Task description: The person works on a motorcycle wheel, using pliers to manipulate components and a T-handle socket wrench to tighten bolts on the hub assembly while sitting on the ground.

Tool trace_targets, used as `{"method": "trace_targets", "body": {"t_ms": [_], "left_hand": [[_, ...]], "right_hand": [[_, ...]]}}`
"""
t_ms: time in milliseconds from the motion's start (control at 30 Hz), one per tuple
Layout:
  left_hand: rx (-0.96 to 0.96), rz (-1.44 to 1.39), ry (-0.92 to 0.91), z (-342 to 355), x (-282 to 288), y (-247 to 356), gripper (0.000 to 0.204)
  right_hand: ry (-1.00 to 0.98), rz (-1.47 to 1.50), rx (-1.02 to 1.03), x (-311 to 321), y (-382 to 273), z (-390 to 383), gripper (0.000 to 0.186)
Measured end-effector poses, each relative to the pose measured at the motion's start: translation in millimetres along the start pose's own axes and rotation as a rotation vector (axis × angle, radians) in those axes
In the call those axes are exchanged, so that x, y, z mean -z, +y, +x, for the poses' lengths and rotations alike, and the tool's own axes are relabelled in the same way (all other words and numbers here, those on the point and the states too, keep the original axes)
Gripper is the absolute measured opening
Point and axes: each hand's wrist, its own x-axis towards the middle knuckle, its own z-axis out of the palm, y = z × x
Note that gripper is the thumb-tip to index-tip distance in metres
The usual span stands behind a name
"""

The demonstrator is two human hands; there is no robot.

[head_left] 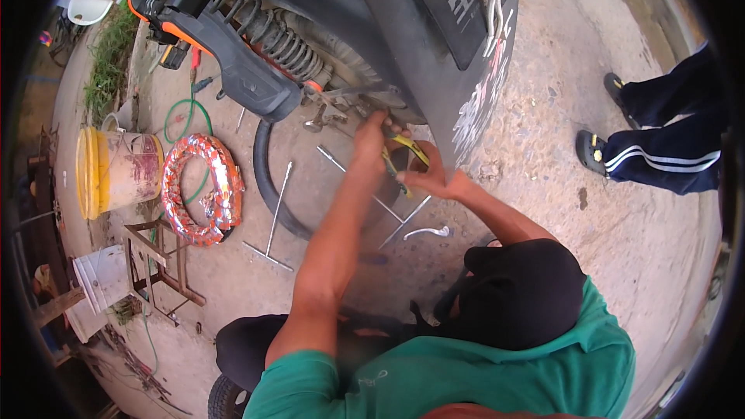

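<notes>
A single view looks from the person's head — the left of two side-by-side fisheye cameras — steeply down over the green shirt. The left hand and right hand lie near, just above centre; the ground spreads widely around, curving toward the rim.

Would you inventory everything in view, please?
Vehicle: one, black and orange, top
Hand tool: one, yellow and black, at hands
T-handle wrenches: two, silver, centre ground
Lever: one, silver, beside them
Hoop: one, black, behind wrenches
Wrapped ring: one, red and silver, left
Bucket: one, yellow and pale, left
Pails: count unclear, white, lower left
Stand: one, brown, left
Bystander: one, dark trousers, right
Left hand: one, bare, centre
Right hand: one, bare, centre
</notes>
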Motion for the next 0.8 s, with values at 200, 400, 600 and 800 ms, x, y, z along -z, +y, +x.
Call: {"method": "trace_targets", "body": {"t_ms": [200,400,600,800], "left_hand": [[0.123,-0.288,-0.376,38.4,55.7,-12.3,0.024],[0.108,-0.164,-0.34,23.4,28.9,-12.7,0.022],[-0.018,-0.069,-0.154,35.7,27.7,-27.2,0.025],[0.033,-0.016,-0.133,24.5,15.5,-14.5,0.023]], "right_hand": [[-0.643,1.221,-0.572,-10.2,-23.0,-2.3,0.043],[-0.321,0.474,-0.431,-23.9,2.8,-4.5,0.063],[0.264,-0.488,0.057,-10.4,-35.4,-16.3,0.092],[-0.073,0.28,-0.252,3.0,5.9,0.7,0.077]]}}
